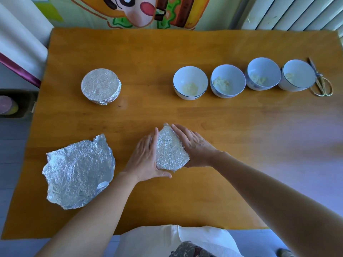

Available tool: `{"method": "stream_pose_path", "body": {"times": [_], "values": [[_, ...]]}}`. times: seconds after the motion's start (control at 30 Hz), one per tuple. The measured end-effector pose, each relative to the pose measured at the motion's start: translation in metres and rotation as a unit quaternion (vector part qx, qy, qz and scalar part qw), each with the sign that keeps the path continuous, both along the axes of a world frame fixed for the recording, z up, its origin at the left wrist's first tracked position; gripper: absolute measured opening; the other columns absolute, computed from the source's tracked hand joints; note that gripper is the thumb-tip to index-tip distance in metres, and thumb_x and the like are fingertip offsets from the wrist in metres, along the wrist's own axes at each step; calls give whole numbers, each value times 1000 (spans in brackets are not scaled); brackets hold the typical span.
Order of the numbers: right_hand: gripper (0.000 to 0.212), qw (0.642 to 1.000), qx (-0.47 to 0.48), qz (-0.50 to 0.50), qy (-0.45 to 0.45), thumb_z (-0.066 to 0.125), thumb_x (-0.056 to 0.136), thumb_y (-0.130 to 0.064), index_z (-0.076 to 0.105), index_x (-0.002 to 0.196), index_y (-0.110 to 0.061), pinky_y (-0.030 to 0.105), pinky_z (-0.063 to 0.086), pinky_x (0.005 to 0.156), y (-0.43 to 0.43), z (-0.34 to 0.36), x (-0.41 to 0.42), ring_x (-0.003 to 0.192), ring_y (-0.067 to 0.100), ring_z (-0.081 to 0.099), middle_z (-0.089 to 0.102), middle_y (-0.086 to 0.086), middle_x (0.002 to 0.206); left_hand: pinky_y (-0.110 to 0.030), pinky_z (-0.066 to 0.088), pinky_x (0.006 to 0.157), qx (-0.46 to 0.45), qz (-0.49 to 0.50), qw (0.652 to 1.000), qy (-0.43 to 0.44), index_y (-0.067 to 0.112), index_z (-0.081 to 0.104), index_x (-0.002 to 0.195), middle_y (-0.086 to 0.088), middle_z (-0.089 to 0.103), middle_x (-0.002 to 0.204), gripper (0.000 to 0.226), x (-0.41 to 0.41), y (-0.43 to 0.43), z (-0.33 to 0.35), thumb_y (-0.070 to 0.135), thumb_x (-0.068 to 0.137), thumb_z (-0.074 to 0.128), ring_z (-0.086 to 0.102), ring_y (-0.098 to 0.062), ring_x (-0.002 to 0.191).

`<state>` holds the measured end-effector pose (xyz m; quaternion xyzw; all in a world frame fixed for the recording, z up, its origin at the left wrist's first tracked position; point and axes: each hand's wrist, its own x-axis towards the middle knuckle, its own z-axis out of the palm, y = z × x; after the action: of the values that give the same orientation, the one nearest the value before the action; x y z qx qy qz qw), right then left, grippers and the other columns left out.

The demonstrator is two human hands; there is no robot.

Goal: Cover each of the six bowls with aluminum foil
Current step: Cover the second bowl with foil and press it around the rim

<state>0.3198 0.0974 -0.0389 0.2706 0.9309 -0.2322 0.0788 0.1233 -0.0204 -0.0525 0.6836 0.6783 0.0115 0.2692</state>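
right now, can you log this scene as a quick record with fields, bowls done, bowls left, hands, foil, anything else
done: round foil-wrapped bowl, far left on the orange wooden table
in progress: foil-covered bowl, near front, between both hands
left hand: straight fingers press its left side
right hand: straight fingers press its right side
uncovered: four white blue-rimmed bowls in a row, far right, pale food inside
spare foil: crumpled silver foil sheet, left of the left hand
tool: gold-handled scissors, beside the rightmost bowl
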Motion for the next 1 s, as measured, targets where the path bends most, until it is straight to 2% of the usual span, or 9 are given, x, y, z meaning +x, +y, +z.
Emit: {"method": "stream_pose_path", "body": {"times": [0.13,0.37,0.47,0.63,0.7,0.73,0.77,0.83,1.0], "values": [[142,1000,24,7,-11,76,58,-68,-16,152,-17,41,25,118,-1,-2,-1,143,29,28,13,9,159,-31,-21,119,54,14,998,4,13,-29,152,-8,-26,162,146,-11,-6,7,104,55,32,-32,-15,146],[161,998,44,7,-47,77,45,-77,-36,144,-21,45,-16,118,1,13,8,147,22,-24,-27,5,159,-39,-6,124,124,1,991,-50,12,10,159,-4,6,167,124,1,16,18,96,69,27,-5,-14,153],[141,996,31,-79,37,61,56,-84,-14,154,-14,49,0,120,-7,23,19,149,21,3,0,6,162,-45,28,115,139,76,982,-107,11,34,152,-7,42,150,105,-1,28,15,88,82,23,35,-23,139],[78,944,61,-272,179,49,79,-54,32,143,-12,36,28,95,-33,21,31,111,18,48,48,1,121,-50,41,102,86,276,938,-192,5,59,129,-16,64,126,90,-7,45,15,75,87,21,53,-35,120],[78,881,-45,-431,191,49,73,-54,31,138,-16,36,31,93,-44,19,32,106,14,49,45,-2,119,-50,43,91,6,320,918,-236,0,61,118,-26,62,118,97,-10,54,24,80,78,24,57,-40,111],[82,822,-142,-518,189,50,68,-56,27,137,-18,37,33,96,-48,20,34,106,16,51,45,-1,120,-47,44,87,-36,331,907,-257,4,62,115,-30,37,137,94,-10,58,31,82,76,26,57,-38,109],[86,743,-257,-589,187,52,66,-58,23,137,-19,39,36,98,-52,19,36,108,18,52,48,2,122,-43,42,87,-80,348,890,-285,13,63,114,5,42,109,84,-9,61,35,81,81,27,55,-33,113],[87,599,-423,-659,168,60,66,-56,24,136,-19,40,40,91,-58,14,38,109,24,59,60,10,119,-47,31,104,-150,401,835,-345,18,54,137,-12,49,144,75,-8,69,35,73,94,25,42,-28,134],[30,441,-585,-642,227,42,84,-44,55,95,-19,33,27,65,-69,6,26,91,21,56,72,3,84,-58,20,117,-218,431,796,-364,23,37,151,-7,34,158,84,-8,78,32,80,91,20,30,-27,145]]}}
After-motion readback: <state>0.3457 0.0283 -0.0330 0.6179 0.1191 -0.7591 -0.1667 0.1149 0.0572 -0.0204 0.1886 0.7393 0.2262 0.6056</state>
